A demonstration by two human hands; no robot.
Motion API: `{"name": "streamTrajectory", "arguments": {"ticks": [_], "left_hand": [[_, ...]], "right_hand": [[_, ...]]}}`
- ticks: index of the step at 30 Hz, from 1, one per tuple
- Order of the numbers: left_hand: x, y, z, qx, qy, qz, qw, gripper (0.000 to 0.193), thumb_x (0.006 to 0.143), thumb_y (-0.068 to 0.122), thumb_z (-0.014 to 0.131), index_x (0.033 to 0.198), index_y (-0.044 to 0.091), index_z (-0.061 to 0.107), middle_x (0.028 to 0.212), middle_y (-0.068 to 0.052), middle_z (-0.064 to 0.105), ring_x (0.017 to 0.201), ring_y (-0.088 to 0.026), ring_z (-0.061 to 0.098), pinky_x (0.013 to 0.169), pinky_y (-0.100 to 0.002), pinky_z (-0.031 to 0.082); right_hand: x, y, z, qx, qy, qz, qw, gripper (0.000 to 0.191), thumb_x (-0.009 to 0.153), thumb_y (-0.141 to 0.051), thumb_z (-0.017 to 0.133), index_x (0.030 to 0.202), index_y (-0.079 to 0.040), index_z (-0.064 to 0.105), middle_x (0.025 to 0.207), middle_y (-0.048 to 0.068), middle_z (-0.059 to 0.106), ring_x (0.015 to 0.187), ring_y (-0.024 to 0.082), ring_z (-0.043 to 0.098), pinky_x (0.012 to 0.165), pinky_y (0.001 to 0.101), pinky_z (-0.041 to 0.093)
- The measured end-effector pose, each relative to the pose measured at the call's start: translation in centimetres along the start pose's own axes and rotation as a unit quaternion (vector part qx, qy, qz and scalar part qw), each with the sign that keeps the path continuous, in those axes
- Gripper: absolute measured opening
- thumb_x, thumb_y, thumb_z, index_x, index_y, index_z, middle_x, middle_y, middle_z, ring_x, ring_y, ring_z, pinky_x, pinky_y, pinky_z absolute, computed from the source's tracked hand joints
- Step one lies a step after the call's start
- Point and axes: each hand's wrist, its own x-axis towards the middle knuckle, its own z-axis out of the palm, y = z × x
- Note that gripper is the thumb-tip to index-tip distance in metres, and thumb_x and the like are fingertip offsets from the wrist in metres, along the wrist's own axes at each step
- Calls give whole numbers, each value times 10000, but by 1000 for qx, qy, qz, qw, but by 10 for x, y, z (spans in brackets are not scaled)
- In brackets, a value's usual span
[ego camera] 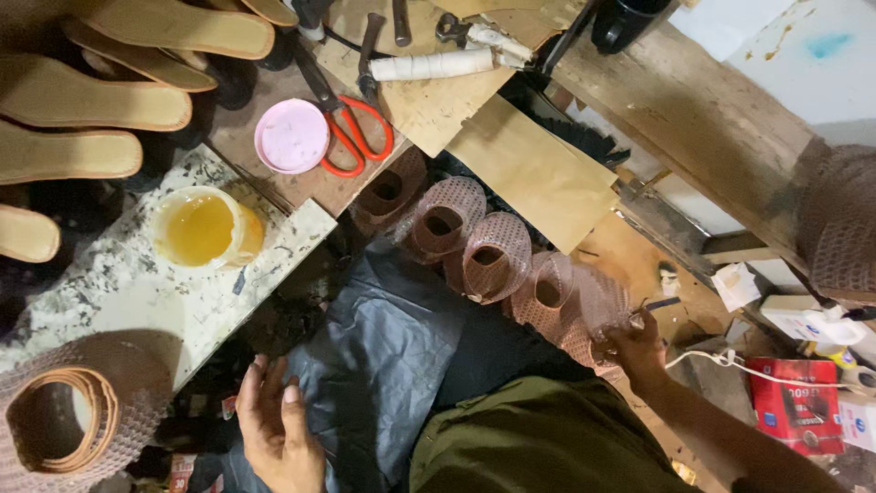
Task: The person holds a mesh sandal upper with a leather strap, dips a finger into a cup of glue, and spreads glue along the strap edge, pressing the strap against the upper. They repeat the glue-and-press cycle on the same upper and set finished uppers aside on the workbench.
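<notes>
Hands over a shoe-upper row

Right hand pinches the end upper of a row of four woven pink uppers, fingers closed on its mesh edge. That upper sits at the right end of the row, on dark cloth below the brown card. Other three uppers run up-left from it, touching one another, openings up.

Left hand is free, fingers loosely spread, palm up, above the cloth's lower left edge, holding nothing.

Stone slab lies left of the cloth; glue tub stands near its top edge. Pink lid and red scissors lie just above the slab's top corner, touching. Soles are stacked at top left. Another woven upper sits at the slab's bottom-left corner.
</notes>
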Motion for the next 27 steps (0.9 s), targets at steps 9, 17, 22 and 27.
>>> {"name": "streamTrajectory", "arguments": {"ticks": [9, 17, 22, 27], "left_hand": [[-6, -6, -4, 2, 1, -39, 999, 502, 1007, -47, 522, 1499, -62, 420, 1522, -207, 516, 1347, -307, 568, 1078, -387, 492], [-9, -12, -8, -13, 14, -57, 998, 515, 993, -37, 527, 1496, -58, 422, 1515, -201, 516, 1349, -296, 565, 1101, -399, 469], [-11, -18, -7, 18, -6, -45, 999, 493, 999, -21, 527, 1482, -55, 437, 1490, -201, 542, 1345, -296, 567, 1110, -390, 461], [-11, -18, -12, 11, 17, -69, 997, 479, 990, 8, 550, 1458, -40, 461, 1452, -188, 569, 1333, -280, 577, 1091, -379, 475]], "right_hand": [[13, 4, 72, -78, -148, 4, 986, 729, 866, -88, 612, 1470, -185, 217, 1149, 191, 641, 929, 329, 679, 822, 485, 515], [16, -4, 90, -290, -234, -57, 926, 459, 889, -143, 586, 1316, -201, 426, 1056, 153, 671, 907, 303, 673, 966, 485, 405], [14, 0, 84, -470, -288, -151, 821, 317, 903, -178, 570, 1219, -210, 557, 998, 130, 690, 893, 287, 669, 1056, 484, 336], [7, -5, 67, -630, -342, -299, 630, 244, 918, -212, 554, 1122, -220, 687, 939, 107, 708, 880, 271, 665, 1145, 484, 267]]}}
